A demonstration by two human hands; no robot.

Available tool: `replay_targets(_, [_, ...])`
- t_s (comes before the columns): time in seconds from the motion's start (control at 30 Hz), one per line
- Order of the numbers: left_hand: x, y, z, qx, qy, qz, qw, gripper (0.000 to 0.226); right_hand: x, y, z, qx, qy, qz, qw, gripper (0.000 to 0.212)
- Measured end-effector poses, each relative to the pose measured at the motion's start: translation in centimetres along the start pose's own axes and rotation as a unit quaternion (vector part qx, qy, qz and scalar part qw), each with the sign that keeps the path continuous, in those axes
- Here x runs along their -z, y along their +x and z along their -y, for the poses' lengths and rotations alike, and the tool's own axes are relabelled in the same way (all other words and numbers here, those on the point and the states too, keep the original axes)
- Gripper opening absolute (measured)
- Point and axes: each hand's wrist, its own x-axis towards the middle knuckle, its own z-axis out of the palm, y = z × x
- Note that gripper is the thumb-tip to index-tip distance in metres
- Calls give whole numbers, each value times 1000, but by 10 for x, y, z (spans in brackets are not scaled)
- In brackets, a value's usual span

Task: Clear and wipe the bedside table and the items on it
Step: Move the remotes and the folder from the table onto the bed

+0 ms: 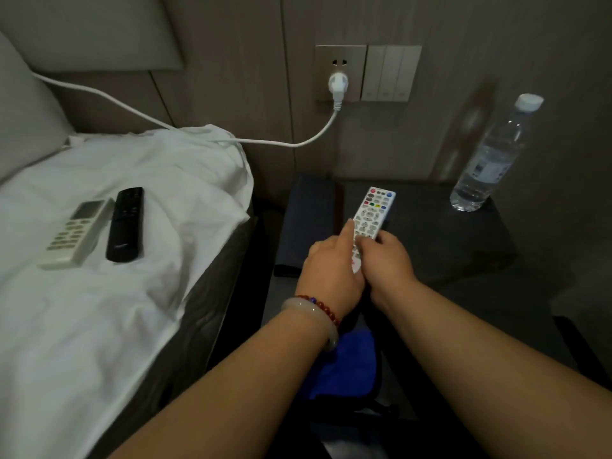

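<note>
Holding the white remote [369, 223] over the middle of the bench [463, 240], I have both sets of fingers closed on its near end: my left hand [331, 263] wraps it from the bed side with the forefinger laid along the keypad, and my right hand [387, 256] pinches the opposite edge. The far end, with its coloured buttons, sticks out unsupported toward the wall. That is where I judge the trouble lies; with the grip so far back, a twist while passing it across could let it tip out and drop on the bench or down the gap beside the bed [99, 309]. My forefinger on the keys could also press something by accident. The water bottle [490, 160] stands upright at the far right corner of the bench, close to the edge, and a careless sweep of my right arm would likely knock it over. The charger cable [281, 143] hangs from the wall socket [339, 72] across to the bed, and I could snag it carrying things over. A dark folder-like thing [308, 223] lies along the bench's left edge, yet to be moved. The grey remote [74, 231] and the black remote [126, 225] lie side by side on the white sheet, well apart from the bench. The blue cloth [344, 362] sits low beneath my wrists, unused. As for writing, the bottle's label and the remotes' key legends are too blurred for me to read, and no brand is legible.
</note>
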Motion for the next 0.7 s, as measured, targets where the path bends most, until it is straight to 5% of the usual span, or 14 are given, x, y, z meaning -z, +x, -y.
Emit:
replay_targets(0.13, [33, -14, 26, -17, 13, -36, 999, 64, -23, -4, 0, 25, 66, 6, 997, 34])
replay_targets(0.2, [47, -13, 41, 93, 56, -73, 991, 67, -32, -5, 1, 25, 76, 9, 997, 34])
replay_targets(0.33, [49, 3, 59, 299, 109, 52, 946, 89, -38, -6, -3, 32, 58, 4, 998, 34])
replay_targets(0.7, [54, 28, 47, 368, -125, 22, 921, 82, -40, -10, -5, 118, -25, 16, 993, 34])
